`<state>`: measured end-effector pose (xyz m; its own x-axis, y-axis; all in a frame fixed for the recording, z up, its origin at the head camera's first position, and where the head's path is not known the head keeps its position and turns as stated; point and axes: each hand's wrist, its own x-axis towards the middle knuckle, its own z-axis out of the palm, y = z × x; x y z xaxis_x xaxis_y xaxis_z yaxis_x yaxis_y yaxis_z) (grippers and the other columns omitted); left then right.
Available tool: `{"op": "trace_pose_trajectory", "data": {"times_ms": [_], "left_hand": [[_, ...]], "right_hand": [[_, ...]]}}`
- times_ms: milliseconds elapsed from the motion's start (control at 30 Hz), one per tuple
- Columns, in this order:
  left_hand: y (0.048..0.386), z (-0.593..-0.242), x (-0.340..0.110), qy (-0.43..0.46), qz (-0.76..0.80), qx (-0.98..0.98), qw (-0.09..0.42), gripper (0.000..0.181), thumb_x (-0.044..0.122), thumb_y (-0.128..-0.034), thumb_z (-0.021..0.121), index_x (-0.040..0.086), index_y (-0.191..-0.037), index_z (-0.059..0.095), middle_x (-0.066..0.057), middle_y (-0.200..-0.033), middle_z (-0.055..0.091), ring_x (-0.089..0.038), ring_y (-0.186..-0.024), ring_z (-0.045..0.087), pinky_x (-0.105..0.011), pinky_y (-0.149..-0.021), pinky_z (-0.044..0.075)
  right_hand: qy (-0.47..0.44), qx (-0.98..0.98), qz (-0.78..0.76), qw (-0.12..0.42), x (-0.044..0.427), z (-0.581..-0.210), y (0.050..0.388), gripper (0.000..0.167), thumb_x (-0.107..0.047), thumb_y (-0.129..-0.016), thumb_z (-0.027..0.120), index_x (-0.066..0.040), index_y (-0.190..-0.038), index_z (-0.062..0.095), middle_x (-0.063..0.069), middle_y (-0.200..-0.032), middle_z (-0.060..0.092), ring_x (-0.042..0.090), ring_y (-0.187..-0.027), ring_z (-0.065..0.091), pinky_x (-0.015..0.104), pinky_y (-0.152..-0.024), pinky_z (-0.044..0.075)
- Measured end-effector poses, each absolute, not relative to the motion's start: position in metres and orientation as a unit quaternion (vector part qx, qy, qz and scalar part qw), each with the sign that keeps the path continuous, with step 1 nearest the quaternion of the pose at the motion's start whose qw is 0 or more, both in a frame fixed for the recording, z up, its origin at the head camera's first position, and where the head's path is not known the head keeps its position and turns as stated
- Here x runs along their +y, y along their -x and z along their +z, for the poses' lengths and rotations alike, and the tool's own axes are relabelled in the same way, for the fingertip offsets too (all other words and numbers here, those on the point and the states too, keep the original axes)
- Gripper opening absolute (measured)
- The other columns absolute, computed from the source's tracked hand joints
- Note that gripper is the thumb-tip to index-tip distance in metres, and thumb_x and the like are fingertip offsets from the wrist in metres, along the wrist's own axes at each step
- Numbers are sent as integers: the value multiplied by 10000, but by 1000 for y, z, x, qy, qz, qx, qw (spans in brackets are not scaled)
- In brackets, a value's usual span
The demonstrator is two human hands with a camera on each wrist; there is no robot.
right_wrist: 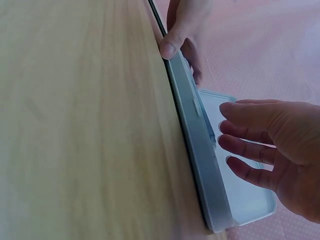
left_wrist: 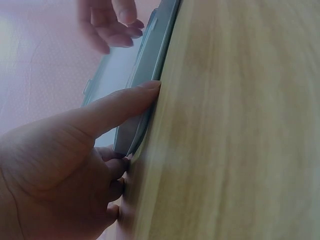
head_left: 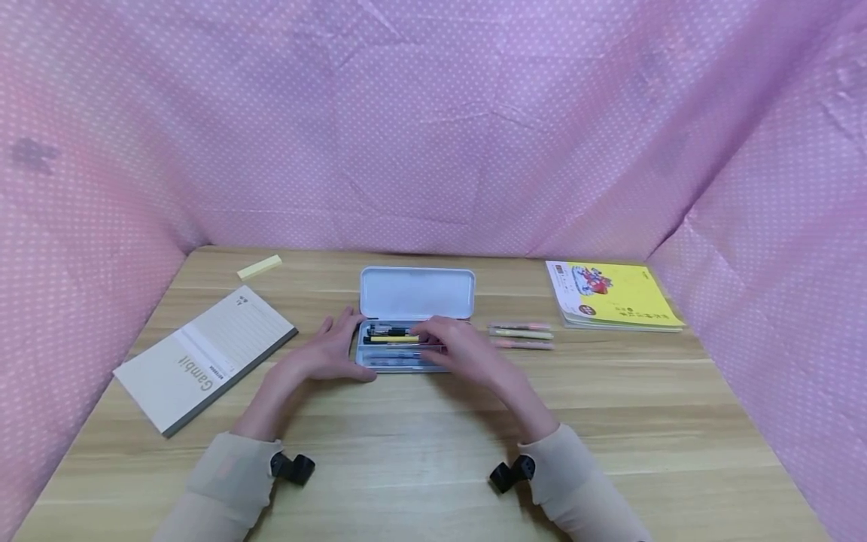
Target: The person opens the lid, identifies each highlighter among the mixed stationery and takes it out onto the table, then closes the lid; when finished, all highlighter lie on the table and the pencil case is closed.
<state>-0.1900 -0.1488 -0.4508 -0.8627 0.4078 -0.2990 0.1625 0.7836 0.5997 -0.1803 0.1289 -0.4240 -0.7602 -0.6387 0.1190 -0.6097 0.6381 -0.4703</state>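
Note:
A pale blue pencil case [head_left: 417, 293] lies on the table with its lid tipped back. Inside are several pens, among them a yellow-and-black pen [head_left: 393, 339]. My left hand [head_left: 330, 352] grips the case's left end, the thumb along the front wall and the other fingers round the left side, as the left wrist view shows. Over the right half of the case hovers my right hand [head_left: 460, 348]. Its fingers [right_wrist: 247, 147] are spread and slightly bent, with nothing visible between them in the right wrist view. In the head view it covers part of the pens.
Right of the case lie three pens [head_left: 521, 333] side by side. A yellow-covered book [head_left: 619, 297] sits on a stack at the far right. To the left are a grey notebook [head_left: 210, 354] and a pale yellow strip [head_left: 260, 267]. Pink dotted cloth hangs behind.

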Motion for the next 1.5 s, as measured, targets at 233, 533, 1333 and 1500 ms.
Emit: {"op": "trace_pose_trajectory", "data": {"times_ms": [233, 533, 1333, 1500], "left_hand": [[191, -452, -148, -154, 291, 921, 211, 1059, 475, -777, 829, 87, -1577, 252, -295, -1710, 22, -623, -1534, -4, -768, -1227, 121], [192, -450, -147, -157, 287, 920, 214, 1073, 474, -779, 825, 76, -1583, 236, -302, -1708, 18, -611, -1541, -14, -747, -1245, 97], [191, -450, -149, -153, 280, 923, 215, 1084, 497, -780, 827, 77, -1586, 236, -312, -1705, 17, -610, -1541, -1, -738, -1249, 105], [191, -453, -149, -142, 282, 923, 218, 1089, 494, -771, 830, 108, -1595, 233, -281, -1718, -10, -600, -1547, -24, -741, -1247, 102]], "right_hand": [[343, 914, -213, 32, 129, -425, 178, 298, -183, -934, 755, -143, -1228, 726, 14, -1170, 751, 151, -1096, 699, 361, -987, 589], [348, 917, -194, 34, 129, -426, 178, 266, -166, -933, 752, -149, -1198, 749, 6, -1112, 750, 140, -1033, 697, 340, -932, 596], [333, 921, -194, 54, 128, -427, 174, 231, -169, -974, 703, -165, -1198, 757, -25, -1084, 700, 92, -978, 626, 295, -871, 566], [338, 919, -197, 50, 127, -427, 174, 215, -160, -972, 703, -160, -1180, 759, -19, -1075, 703, 99, -974, 634, 299, -868, 572]]}}
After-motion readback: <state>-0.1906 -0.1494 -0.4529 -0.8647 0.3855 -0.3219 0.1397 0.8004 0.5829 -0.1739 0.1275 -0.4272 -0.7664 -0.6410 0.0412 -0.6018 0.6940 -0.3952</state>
